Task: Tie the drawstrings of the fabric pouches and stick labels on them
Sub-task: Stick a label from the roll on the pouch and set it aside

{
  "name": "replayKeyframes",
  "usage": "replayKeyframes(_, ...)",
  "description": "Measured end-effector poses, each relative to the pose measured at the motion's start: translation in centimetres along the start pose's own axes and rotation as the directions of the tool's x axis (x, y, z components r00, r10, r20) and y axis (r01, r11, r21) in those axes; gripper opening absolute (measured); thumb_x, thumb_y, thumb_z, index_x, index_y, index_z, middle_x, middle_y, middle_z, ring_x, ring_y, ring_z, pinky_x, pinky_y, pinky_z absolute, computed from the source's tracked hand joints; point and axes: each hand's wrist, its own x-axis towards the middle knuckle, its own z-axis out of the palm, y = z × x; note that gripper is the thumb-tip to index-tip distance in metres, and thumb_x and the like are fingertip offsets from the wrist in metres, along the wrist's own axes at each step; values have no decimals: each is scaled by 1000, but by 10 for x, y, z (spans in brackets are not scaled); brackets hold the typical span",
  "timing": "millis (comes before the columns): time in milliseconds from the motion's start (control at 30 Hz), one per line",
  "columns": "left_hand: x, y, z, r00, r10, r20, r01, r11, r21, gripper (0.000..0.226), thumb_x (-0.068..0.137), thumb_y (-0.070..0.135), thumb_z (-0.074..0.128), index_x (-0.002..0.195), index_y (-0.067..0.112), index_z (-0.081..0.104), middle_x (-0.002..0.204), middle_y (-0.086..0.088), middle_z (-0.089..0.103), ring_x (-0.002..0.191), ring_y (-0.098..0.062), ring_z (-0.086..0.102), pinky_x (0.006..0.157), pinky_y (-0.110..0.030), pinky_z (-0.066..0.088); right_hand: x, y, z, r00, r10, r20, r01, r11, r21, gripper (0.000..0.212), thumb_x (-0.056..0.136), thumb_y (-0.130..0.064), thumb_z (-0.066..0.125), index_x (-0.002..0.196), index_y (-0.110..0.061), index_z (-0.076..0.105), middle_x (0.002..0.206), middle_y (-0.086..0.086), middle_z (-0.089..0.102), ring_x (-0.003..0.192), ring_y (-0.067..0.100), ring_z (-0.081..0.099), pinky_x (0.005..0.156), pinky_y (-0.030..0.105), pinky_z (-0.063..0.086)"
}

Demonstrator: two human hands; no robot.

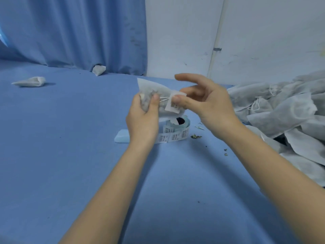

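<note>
Blue table cover [70, 155] fills the view, with a blue curtain [79, 32] hanging at 11 o'clock and a white wall [263, 32] at 1.

Heap of unfinished white pouches [281, 110] at 3 o'clock, loose strings showing among them.

Two other pouches lie well apart at 10 o'clock: one flat [29, 81], one against the curtain foot [98, 69].

Left hand [142, 118], just above centre, fingers curled round the filled pouch [153, 90], thumb clamped across its gathered neck. Pouch held off the table; long axis runs roughly 10 to 4.

Right hand [205, 103] at the pouch's 3 o'clock side: thumb pressing a barcode label [173, 103] onto the cloth, with one finger apparently behind it; other fingers spread and lifted clear.

Label roll [177, 129] stands directly below the hands, at 6 o'clock from the pouch, tail of labels trailing left.

Small pale-blue foam block [122, 136] at the roll's 9 o'clock.

Dry leaf crumbs [196, 136] at the roll's 3 o'clock.

Judgement: label is going on. It lies just right of the tied neck, under the right thumb; that hand is best placed to smooth it flat.
</note>
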Motion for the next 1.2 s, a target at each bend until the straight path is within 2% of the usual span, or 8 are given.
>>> replayKeyframes(233, -22, 18, 31, 972, -116, 205, 168, 952, -256, 24, 93, 29, 57, 96, 5, 62, 98, -12, 69, 94, -28, 64, 89, -48, 47, -2, 6, -17, 986, -44, -161, 9, 978, -209, 32, 73, -17, 81, 91, -38, 66, 78, -12, 66, 70, -4, 55, 67, 9, 38)
replayKeyframes(433, -24, 15, 29, 935, -88, 344, 238, 873, -426, 18, 92, 20, 60, 102, 7, 65, 96, -7, 69, 91, -19, 65, 84, -34, 49, -5, 15, -22, 972, -180, -153, 90, 881, -465, 46, 73, -28, 80, 110, -40, 55, 105, -21, 56, 96, -7, 44, 81, 4, 30)
replayKeyframes(600, -23, 9, 25, 924, -2, 382, 158, 913, -376, 32, 70, 16, 67, 101, 10, 65, 98, -9, 71, 92, -23, 67, 88, -40, 51, 2, 18, -23, 977, 147, -157, -167, 978, -127, 40, 80, -35, 74, 116, -28, 59, 110, -6, 66, 96, 5, 63, 81, 15, 45)
replayKeyframes(700, -27, 7, 24, 928, 2, 372, 145, 919, -367, 28, 71, 11, 68, 98, 8, 65, 97, -10, 71, 90, -24, 67, 85, -39, 51, 0, 22, -16, 965, 81, -248, -122, 981, -154, 25, 77, -31, 78, 96, -34, 62, 88, -2, 70, 76, 9, 62, 74, 26, 49)
replayKeyframes(800, -28, 7, 23, 934, -29, 355, 187, 888, -420, 18, 81, -3, 66, 97, 4, 66, 91, -9, 71, 84, -22, 67, 81, -34, 52, 2, 23, -10, 954, 16, -298, -81, 975, -207, 29, 74, -36, 80, 90, -40, 57, 71, -14, 64, 63, -1, 54, 66, 18, 45)
replayKeyframes(900, -24, 10, 21, 935, -132, 328, 300, 789, -536, 10, 85, -2, 60, 90, 3, 67, 82, -6, 71, 77, -18, 68, 73, -26, 54, 1, 24, -10, 962, 140, -233, -169, 980, -110, 48, 70, -43, 80, 109, -39, 52, 87, -20, 64, 76, -10, 58, 68, 7, 44)
replayKeyframes(1033, -23, 8, 20, 926, -192, 325, 354, 738, -574, 10, 89, 5, 59, 92, 1, 67, 81, -7, 72, 74, -16, 69, 65, -23, 55, -14, 34, -6, 942, 266, -203, -269, 963, 14, 59, 69, -32, 82, 117, -34, 49, 105, -5, 57, 78, 5, 63, 65, 21, 52)
replayKeyframes(1200, -22, 6, 21, 931, -256, 260, 361, 758, -544, 20, 88, 11, 63, 101, -4, 64, 91, -14, 70, 81, -23, 66, 75, -32, 53, -15, 36, 11, 888, 394, -238, -252, 849, 465, 45, 75, 1, 73, 95, -21, 39, 78, -3, 59, 57, 7, 61, 47, 20, 47)
